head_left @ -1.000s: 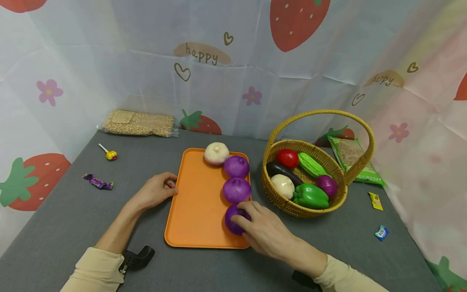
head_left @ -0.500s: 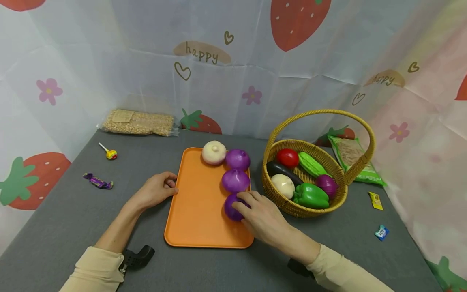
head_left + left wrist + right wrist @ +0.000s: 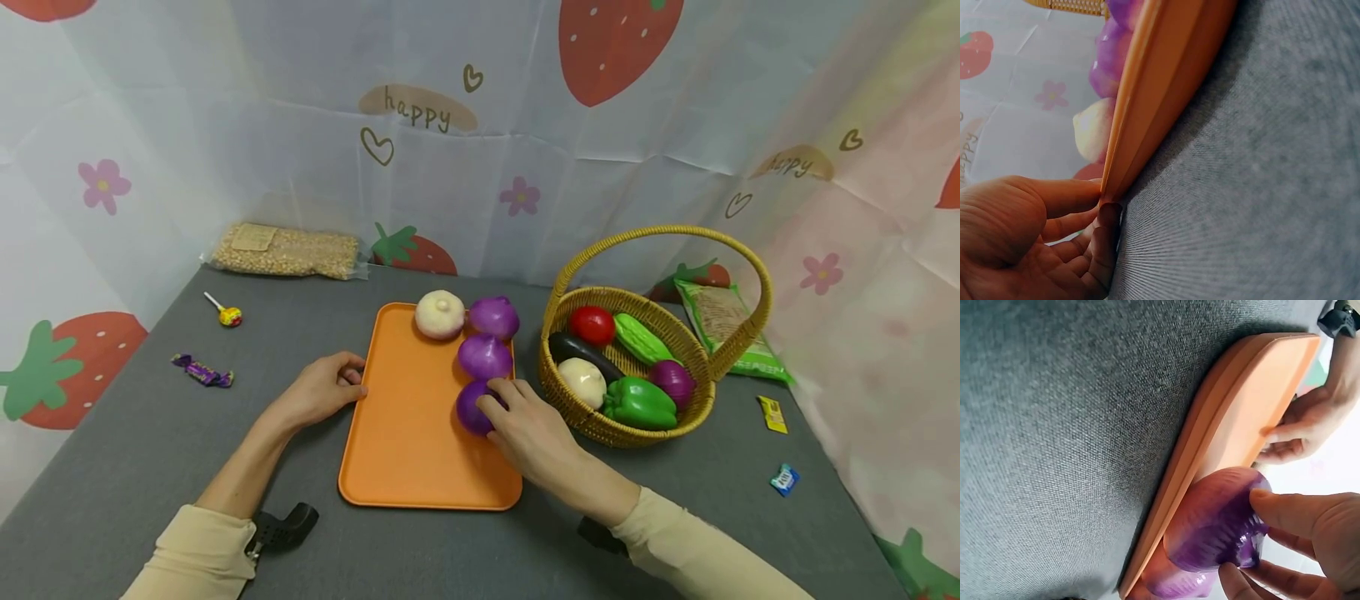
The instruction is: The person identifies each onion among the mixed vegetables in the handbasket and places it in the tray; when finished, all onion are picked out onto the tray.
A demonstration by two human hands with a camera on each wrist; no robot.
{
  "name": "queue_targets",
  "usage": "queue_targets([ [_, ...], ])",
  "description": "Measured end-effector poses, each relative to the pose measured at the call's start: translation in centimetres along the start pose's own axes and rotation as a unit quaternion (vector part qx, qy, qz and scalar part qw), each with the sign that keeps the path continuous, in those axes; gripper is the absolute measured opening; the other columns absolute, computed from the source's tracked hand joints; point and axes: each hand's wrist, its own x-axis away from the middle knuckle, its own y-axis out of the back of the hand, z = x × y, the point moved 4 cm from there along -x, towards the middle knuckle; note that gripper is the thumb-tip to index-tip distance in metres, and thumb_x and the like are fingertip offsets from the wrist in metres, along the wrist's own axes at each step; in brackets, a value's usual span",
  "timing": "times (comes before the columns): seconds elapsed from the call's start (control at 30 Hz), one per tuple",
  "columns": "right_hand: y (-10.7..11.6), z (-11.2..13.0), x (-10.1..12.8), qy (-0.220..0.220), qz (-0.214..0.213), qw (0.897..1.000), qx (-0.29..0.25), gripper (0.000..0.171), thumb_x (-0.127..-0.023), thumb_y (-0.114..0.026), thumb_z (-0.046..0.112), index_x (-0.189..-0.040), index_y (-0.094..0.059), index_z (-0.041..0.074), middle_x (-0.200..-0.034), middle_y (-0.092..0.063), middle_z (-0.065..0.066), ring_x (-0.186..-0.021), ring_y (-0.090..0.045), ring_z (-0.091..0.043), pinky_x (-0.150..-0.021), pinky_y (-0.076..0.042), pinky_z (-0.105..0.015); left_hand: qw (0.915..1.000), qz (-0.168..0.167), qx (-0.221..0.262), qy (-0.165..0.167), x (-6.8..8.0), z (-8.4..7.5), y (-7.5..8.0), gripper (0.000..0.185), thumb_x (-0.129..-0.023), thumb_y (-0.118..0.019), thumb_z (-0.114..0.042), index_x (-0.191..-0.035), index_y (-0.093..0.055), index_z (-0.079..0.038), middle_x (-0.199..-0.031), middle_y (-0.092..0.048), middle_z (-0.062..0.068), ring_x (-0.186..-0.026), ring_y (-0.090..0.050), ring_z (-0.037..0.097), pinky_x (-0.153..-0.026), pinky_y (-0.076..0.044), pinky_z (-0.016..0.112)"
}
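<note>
An orange tray (image 3: 405, 450) lies on the grey table. Along its right side stand three purple onions in a row, with a white onion (image 3: 439, 314) at the far end. My right hand (image 3: 501, 406) grips the nearest purple onion (image 3: 469, 410); in the right wrist view my thumb and fingers curl round this onion (image 3: 1210, 531). The middle purple onion (image 3: 485, 356) touches it, and the far one (image 3: 493, 317) sits at the tray's far right corner. My left hand (image 3: 348, 385) pinches the tray's left rim (image 3: 1160, 94), thumb above and fingers against the edge.
A wicker basket (image 3: 592, 425) with a handle stands right of the tray, holding several vegetables. A grain bag (image 3: 285, 252), a lollipop (image 3: 225, 315) and a purple candy (image 3: 201, 372) lie at the left. A green packet (image 3: 723, 325) and two small candies lie at the right.
My right hand has slid the nearest purple onion away from me along the tray. The other purple onions moved toward the far edge with it. The left hand stayed in place.
</note>
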Motion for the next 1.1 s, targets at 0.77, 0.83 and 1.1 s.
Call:
queue_targets([
  [0.77, 2.5, -0.6, 0.2, 0.009, -0.045, 0.999, -0.005, 0.040, -0.076, -0.081, 0.015, -0.113, -0.066, 0.012, -0.120, -0.063, -0.013, -0.104, -0.064, -0.028, -0.084, -0.056, -0.036, 1.0000, 0.002, 0.001, -0.003, 0.2, 0.0, 0.0, 0.044, -0.093, -0.061, -0.015, -0.130, -0.052, 0.006, -0.101, -0.061, 0.015, -0.081, -0.057, 0.019, -0.072, -0.044, 0.030],
  [0.83, 3.8, -1.4, 0.3, 0.001, -0.067, 0.998, -0.011, 0.037, -0.077, -0.079, 0.015, -0.112, -0.067, 0.011, -0.120, -0.064, -0.013, -0.104, -0.065, -0.028, -0.085, -0.056, -0.038, 1.0000, 0.005, 0.000, -0.001, 0.1, 0.1, 0.0, 0.044, -0.094, -0.061, -0.015, -0.131, -0.051, 0.006, -0.102, -0.061, 0.016, -0.081, -0.057, 0.019, -0.072, -0.044, 0.030],
  [1.1, 8.0, -8.5, 1.6, -0.102, -0.082, 0.991, -0.002, 0.037, -0.082, -0.072, 0.013, -0.118, -0.064, 0.005, -0.117, -0.063, -0.017, -0.100, -0.062, -0.034, -0.076, -0.054, -0.046, 1.0000, 0.004, -0.002, -0.001, 0.1, 0.0, 0.0, 0.045, -0.094, -0.062, -0.016, -0.132, -0.051, 0.006, -0.104, -0.061, 0.016, -0.083, -0.057, 0.018, -0.072, -0.044, 0.030],
])
